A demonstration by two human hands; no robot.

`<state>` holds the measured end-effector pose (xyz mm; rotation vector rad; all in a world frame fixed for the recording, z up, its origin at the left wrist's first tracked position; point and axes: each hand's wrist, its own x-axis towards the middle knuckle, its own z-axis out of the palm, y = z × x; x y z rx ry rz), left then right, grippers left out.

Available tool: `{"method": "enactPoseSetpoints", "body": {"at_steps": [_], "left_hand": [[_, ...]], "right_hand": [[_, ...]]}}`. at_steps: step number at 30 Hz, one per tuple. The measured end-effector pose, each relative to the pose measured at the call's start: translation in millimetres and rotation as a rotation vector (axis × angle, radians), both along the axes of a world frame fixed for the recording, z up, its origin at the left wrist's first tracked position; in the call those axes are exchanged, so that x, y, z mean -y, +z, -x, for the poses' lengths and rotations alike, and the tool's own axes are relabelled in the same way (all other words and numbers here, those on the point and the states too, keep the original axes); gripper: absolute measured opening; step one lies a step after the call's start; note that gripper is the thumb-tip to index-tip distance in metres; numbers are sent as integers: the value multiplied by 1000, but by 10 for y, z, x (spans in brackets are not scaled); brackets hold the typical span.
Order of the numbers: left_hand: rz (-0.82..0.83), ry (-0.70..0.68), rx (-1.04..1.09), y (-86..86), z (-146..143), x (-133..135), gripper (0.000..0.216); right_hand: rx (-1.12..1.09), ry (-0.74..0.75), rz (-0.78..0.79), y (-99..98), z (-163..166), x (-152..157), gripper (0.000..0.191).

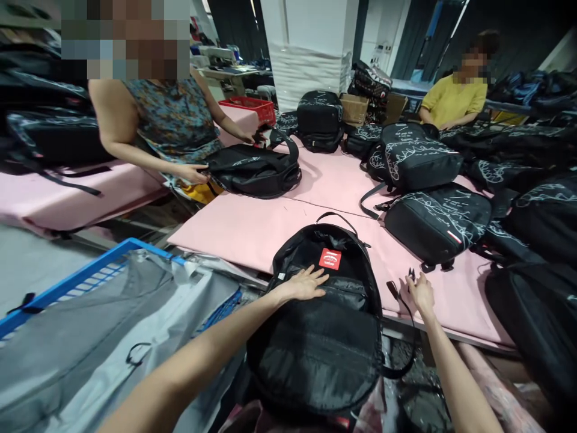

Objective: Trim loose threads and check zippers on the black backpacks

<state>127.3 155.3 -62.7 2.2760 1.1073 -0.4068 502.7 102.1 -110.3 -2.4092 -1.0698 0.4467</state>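
A black backpack (315,349) lies unzipped in front of me, its front panel folded down toward my body over the table's edge. A red label (330,258) with white print shows on its inner lining. My left hand (308,283) rests in the backpack's opening, fingers spread and palm down near the inner pocket. To the right of the bag, my right hand (422,293) is closed around small dark thread snips (412,275), with the tips pointing away from me. Close to that hand, a black strap (393,291) of the backpack hangs over the table edge.
Several black backpacks with white line patterns (437,219) crowd the right of the pink table (243,225). At the left stands a blue crate (97,275) lined with grey material. Across the table a co-worker (175,120) handles another black backpack (256,168); a person in yellow (453,102) is farther back.
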Motion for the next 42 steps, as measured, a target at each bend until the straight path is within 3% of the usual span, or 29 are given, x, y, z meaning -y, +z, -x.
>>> {"method": "enactPoseSetpoints", "body": {"at_steps": [6, 9, 12, 14, 18, 21, 23, 26, 29, 35, 39, 42], "left_hand": [[-65, 10, 10, -136, -2, 62, 56], [-247, 53, 46, -232, 11, 194, 55], [-459, 75, 83, -357, 15, 292, 55], [-515, 70, 90, -404, 17, 324, 55], [-560, 58, 128, -315, 54, 422, 42], [-536, 2, 210, -142, 120, 565, 31], [-501, -42, 224, -35, 159, 660, 26], [-478, -92, 206, 61, 189, 755, 23], [-492, -99, 209, 70, 212, 800, 23], [-520, -20, 255, -75, 250, 808, 28], [-450, -10, 119, -208, 156, 670, 30], [-386, -45, 45, -273, 64, 545, 30]], "right_hand": [[-111, -55, 19, -125, 41, -109, 38], [-252, -81, -50, -92, -9, -20, 35], [-410, -65, -155, 18, 39, 161, 37], [-549, -20, -238, 145, 163, 301, 37], [-891, 80, -433, 467, 604, 481, 41], [-703, 116, -458, 659, 1000, 464, 38], [-530, 263, -411, 722, 1255, 403, 34], [-299, 627, -204, 696, 1600, 299, 31], [-79, 822, 30, 544, 1851, 217, 30], [-14, 893, 140, 269, 1905, 134, 27], [-24, 919, 112, 306, 1846, 18, 29], [-40, 955, 39, 424, 1878, -255, 26]]}}
